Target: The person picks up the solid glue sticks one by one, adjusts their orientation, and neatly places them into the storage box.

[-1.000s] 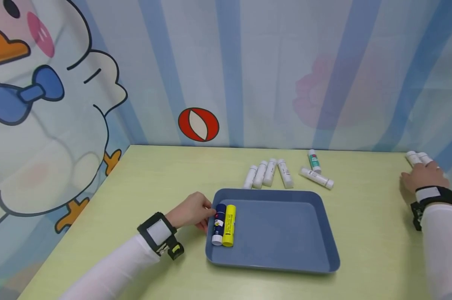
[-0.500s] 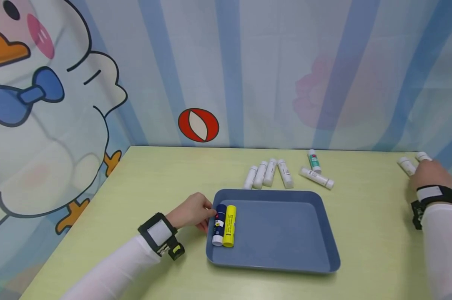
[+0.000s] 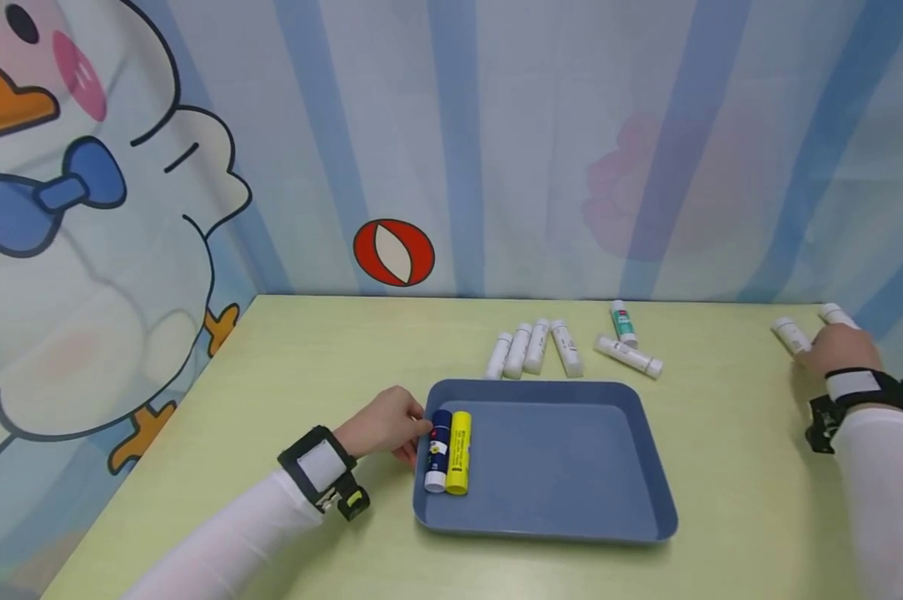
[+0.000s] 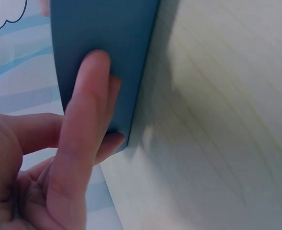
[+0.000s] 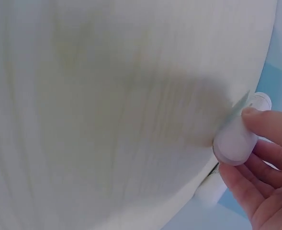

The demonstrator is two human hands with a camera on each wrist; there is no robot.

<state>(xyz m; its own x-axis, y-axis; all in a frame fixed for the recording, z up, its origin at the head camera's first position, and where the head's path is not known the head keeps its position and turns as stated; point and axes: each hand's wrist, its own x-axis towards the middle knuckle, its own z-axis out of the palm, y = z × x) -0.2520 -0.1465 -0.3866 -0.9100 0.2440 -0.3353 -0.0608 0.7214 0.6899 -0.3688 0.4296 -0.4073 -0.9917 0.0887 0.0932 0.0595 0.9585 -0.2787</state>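
Note:
My left hand (image 3: pixel 382 423) holds the blue-grey tray (image 3: pixel 549 467) by its left wall. In the left wrist view, fingers (image 4: pixel 94 72) lie along the tray's outer wall, while the thumb reaches past its edge. At the far right of the table, my right hand (image 3: pixel 845 348) grips a white glue stick (image 3: pixel 791 335). The right wrist view has the thumb on top of this glue stick (image 5: pixel 234 141) and fingers beneath it. A second white glue stick (image 3: pixel 838 315) lies just beyond that hand. Inside the tray, a dark blue glue stick (image 3: pixel 438 450) and a yellow one (image 3: pixel 459 452) lie side by side.
Behind the tray lie several white glue sticks (image 3: pixel 537 346) in a loose row. To their right are a slanted white glue stick (image 3: pixel 628 356) and one with a green label (image 3: pixel 623 322). A printed cloth backdrop (image 3: pixel 526 150) rises at the table's back edge.
My right hand has drawn one white glue stick to the left and nearer, apart from the other beside it. The left hand and tray stay in place.

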